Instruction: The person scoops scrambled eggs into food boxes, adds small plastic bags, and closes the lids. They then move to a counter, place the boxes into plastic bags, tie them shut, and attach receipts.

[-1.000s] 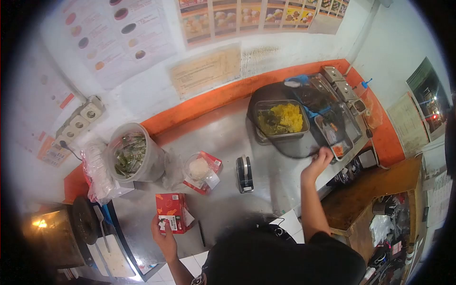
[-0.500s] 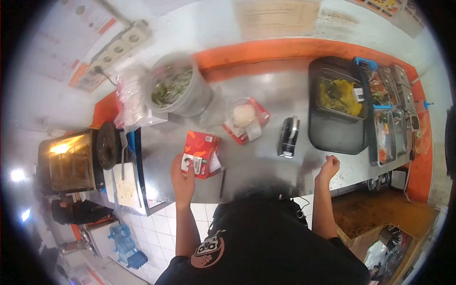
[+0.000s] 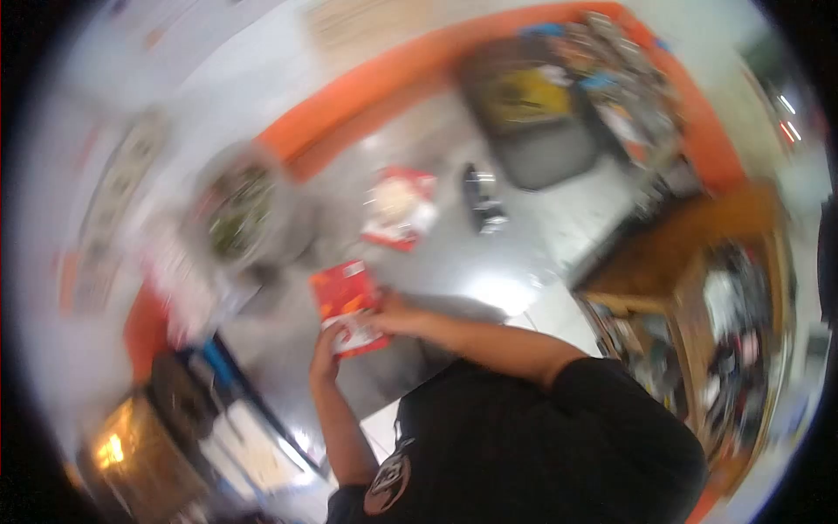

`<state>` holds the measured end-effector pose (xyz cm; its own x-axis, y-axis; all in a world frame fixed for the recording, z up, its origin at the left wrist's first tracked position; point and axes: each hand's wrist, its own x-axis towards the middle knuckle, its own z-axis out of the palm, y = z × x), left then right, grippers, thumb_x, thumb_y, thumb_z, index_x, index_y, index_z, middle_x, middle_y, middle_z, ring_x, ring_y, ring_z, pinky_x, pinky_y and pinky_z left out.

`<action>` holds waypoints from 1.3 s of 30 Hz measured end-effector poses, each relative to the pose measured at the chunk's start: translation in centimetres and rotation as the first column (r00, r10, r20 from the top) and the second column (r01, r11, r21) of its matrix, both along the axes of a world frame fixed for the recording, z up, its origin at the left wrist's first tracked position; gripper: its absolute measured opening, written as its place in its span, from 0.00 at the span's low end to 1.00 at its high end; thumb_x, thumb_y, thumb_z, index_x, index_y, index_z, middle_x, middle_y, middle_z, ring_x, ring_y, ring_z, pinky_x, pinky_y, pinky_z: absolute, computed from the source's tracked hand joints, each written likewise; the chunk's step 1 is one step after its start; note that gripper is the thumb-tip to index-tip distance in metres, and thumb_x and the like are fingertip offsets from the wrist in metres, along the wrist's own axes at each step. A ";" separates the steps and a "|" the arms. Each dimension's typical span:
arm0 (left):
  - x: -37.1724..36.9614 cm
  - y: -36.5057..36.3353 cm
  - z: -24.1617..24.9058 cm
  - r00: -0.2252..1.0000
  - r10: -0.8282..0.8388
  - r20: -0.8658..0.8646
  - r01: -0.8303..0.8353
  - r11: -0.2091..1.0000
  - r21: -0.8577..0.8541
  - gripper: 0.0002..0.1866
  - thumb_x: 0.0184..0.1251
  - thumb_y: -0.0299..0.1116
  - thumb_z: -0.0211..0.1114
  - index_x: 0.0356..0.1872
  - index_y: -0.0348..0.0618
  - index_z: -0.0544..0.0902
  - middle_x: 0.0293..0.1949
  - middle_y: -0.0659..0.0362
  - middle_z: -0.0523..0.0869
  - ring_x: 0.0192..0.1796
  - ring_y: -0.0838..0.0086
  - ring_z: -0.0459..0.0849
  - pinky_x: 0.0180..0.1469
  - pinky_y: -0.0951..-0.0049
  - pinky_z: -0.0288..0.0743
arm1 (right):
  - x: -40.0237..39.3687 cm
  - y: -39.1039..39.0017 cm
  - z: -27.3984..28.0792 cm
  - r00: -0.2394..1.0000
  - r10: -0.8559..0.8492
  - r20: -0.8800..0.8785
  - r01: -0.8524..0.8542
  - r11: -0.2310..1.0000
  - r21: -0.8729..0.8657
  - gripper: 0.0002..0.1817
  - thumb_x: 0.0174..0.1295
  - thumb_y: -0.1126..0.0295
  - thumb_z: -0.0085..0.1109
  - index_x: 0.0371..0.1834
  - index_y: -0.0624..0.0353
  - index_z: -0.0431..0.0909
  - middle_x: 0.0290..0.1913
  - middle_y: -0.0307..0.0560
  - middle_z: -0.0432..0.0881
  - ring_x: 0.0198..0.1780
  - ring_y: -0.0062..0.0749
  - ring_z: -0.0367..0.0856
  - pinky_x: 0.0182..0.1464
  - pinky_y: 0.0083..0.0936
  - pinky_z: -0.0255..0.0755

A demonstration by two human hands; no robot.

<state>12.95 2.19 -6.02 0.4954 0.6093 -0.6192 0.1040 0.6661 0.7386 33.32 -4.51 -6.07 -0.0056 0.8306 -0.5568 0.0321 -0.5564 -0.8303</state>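
Note:
The view is blurred by motion. A red-orange carton (image 3: pixel 346 301) lies on the steel counter (image 3: pixel 489 262) near its front edge. My left hand (image 3: pixel 324 355) grips the carton's near lower corner. My right hand (image 3: pixel 390 316) has come across and rests on the carton's right side. Whether the carton's flap is open I cannot tell. Both forearms meet over the box in front of my black shirt.
A clear tub of greens (image 3: pixel 236 218) stands at the left. A red packet with a white lump (image 3: pixel 398 208) and a small dark device (image 3: pixel 481 198) lie mid-counter. A dark tray with yellow food (image 3: pixel 532 105) sits at the back right. A lit oven (image 3: pixel 122 445) is lower left.
My right hand has left the tray's side and swung left onto the carton. The left hand stays on the carton. The view has swung and blurred.

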 end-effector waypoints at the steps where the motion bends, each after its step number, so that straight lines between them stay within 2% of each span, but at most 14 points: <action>1: 0.4 -0.5 0.1 0.997 -0.031 0.077 0.026 0.997 0.069 0.22 0.66 0.40 0.57 0.55 0.34 0.75 0.50 0.53 0.82 0.51 0.68 0.81 0.57 0.69 0.73 | -1.1 -0.4 0.8 0.982 -0.095 0.165 0.073 0.988 0.136 0.39 0.51 0.40 0.64 0.55 0.63 0.74 0.54 0.59 0.76 0.54 0.44 0.77 0.54 0.37 0.73; 3: 1.7 -2.5 2.6 0.988 0.045 0.146 -0.058 0.995 0.086 0.22 0.66 0.42 0.54 0.53 0.35 0.75 0.50 0.54 0.82 0.52 0.67 0.81 0.57 0.66 0.73 | -1.9 -0.9 1.4 0.977 -0.052 0.208 0.036 0.996 0.081 0.48 0.46 0.33 0.63 0.63 0.58 0.68 0.59 0.59 0.73 0.64 0.50 0.68 0.65 0.40 0.62; 4: -1.3 -1.8 -1.2 0.982 -0.013 0.190 -0.015 0.989 0.146 0.22 0.66 0.44 0.54 0.53 0.38 0.75 0.49 0.54 0.81 0.53 0.67 0.80 0.58 0.65 0.72 | -2.8 -1.1 1.4 0.984 -0.149 0.094 0.098 0.906 0.412 0.50 0.45 0.33 0.63 0.66 0.57 0.66 0.61 0.58 0.72 0.64 0.52 0.67 0.64 0.40 0.62; 5: -1.2 -2.1 -0.9 0.992 0.025 0.122 -0.036 0.995 0.094 0.24 0.65 0.47 0.55 0.53 0.39 0.75 0.49 0.55 0.80 0.54 0.67 0.79 0.57 0.64 0.72 | -1.8 -2.2 5.1 0.997 -0.026 0.079 0.022 0.998 0.052 0.49 0.45 0.35 0.64 0.65 0.58 0.65 0.61 0.59 0.71 0.64 0.51 0.68 0.64 0.40 0.62; 6: -0.6 -3.9 0.7 0.982 0.168 0.085 -0.181 0.967 0.180 0.25 0.64 0.49 0.56 0.54 0.39 0.74 0.51 0.55 0.79 0.54 0.66 0.79 0.57 0.65 0.72 | -3.3 -2.6 3.1 0.990 -0.137 -0.034 0.141 0.954 0.265 0.50 0.43 0.37 0.65 0.64 0.62 0.64 0.64 0.61 0.66 0.65 0.51 0.66 0.64 0.40 0.63; 9: -1.1 -5.4 2.7 0.984 0.030 0.176 -0.079 0.958 0.276 0.26 0.64 0.46 0.55 0.57 0.37 0.72 0.53 0.53 0.79 0.56 0.65 0.79 0.57 0.63 0.72 | -4.8 -2.8 1.9 0.980 -0.199 0.020 0.196 0.974 0.116 0.64 0.39 0.39 0.69 0.73 0.64 0.45 0.65 0.62 0.57 0.69 0.57 0.55 0.67 0.38 0.57; 12: 0.9 -6.8 4.6 0.985 -0.053 0.167 0.010 0.969 0.247 0.26 0.64 0.46 0.54 0.57 0.37 0.72 0.53 0.52 0.79 0.56 0.64 0.79 0.57 0.62 0.72 | -3.9 -5.2 0.5 0.946 -0.300 0.122 0.261 0.929 0.262 0.69 0.37 0.41 0.71 0.76 0.60 0.34 0.62 0.62 0.59 0.68 0.58 0.55 0.67 0.39 0.56; 19: 12.8 -14.3 7.0 0.847 -0.422 0.323 0.386 0.906 0.173 0.26 0.64 0.44 0.54 0.58 0.36 0.71 0.54 0.51 0.79 0.56 0.63 0.79 0.57 0.61 0.73 | 4.5 -22.0 6.9 0.731 -0.682 0.010 0.636 0.687 0.353 0.73 0.38 0.42 0.72 0.76 0.57 0.24 0.62 0.67 0.56 0.68 0.58 0.52 0.68 0.38 0.54; 24: 21.6 -28.6 9.4 0.632 -0.664 0.401 0.653 0.734 0.186 0.27 0.64 0.41 0.53 0.59 0.34 0.69 0.54 0.49 0.79 0.54 0.60 0.81 0.56 0.59 0.75 | 7.8 -38.8 7.0 0.372 -0.928 0.011 0.805 0.328 0.493 0.73 0.38 0.50 0.75 0.74 0.57 0.21 0.65 0.70 0.52 0.68 0.56 0.56 0.65 0.39 0.60; 28: 27.1 -40.9 8.2 0.456 -0.812 0.364 0.845 0.523 0.110 0.24 0.65 0.37 0.55 0.60 0.34 0.69 0.53 0.50 0.80 0.52 0.63 0.81 0.55 0.62 0.76 | 7.6 -54.2 8.7 0.177 -0.919 -0.351 0.942 0.054 0.332 0.66 0.45 0.62 0.71 0.75 0.54 0.24 0.65 0.64 0.57 0.65 0.45 0.65 0.52 0.36 0.75; 30: 29.7 -46.2 7.7 0.275 -0.841 0.465 0.927 0.361 0.104 0.27 0.66 0.40 0.54 0.63 0.37 0.67 0.57 0.52 0.77 0.58 0.64 0.77 0.62 0.62 0.70 | 6.2 -61.6 11.5 0.122 -0.845 -0.521 0.968 -0.016 0.252 0.60 0.48 0.64 0.68 0.76 0.52 0.28 0.65 0.57 0.60 0.68 0.39 0.62 0.60 0.35 0.69; 31: 30.4 -49.3 9.4 0.160 -0.891 0.426 0.945 0.263 0.195 0.32 0.67 0.44 0.53 0.69 0.38 0.61 0.64 0.51 0.72 0.65 0.63 0.71 0.68 0.62 0.61 | 6.0 -63.5 10.3 0.110 -0.848 -0.518 0.969 -0.024 0.246 0.60 0.48 0.64 0.68 0.76 0.52 0.28 0.65 0.57 0.60 0.68 0.39 0.62 0.60 0.35 0.69; 34: 32.5 -56.2 11.5 0.012 -0.987 0.162 0.913 0.077 0.401 0.36 0.68 0.45 0.53 0.73 0.42 0.54 0.71 0.50 0.62 0.72 0.64 0.60 0.72 0.59 0.48 | 5.2 -69.2 6.8 -0.226 -0.730 -0.645 0.871 -0.448 0.203 0.53 0.51 0.60 0.65 0.74 0.51 0.37 0.67 0.49 0.58 0.69 0.38 0.60 0.67 0.35 0.58; 39: 37.9 -61.0 8.9 -0.051 -0.997 -0.053 0.942 -0.066 0.329 0.34 0.68 0.40 0.57 0.72 0.42 0.58 0.69 0.53 0.66 0.68 0.64 0.65 0.68 0.63 0.55 | 6.0 -75.5 5.9 -0.465 -0.577 -0.671 0.670 -0.725 0.160 0.47 0.52 0.63 0.65 0.71 0.52 0.44 0.64 0.49 0.63 0.67 0.38 0.62 0.68 0.36 0.59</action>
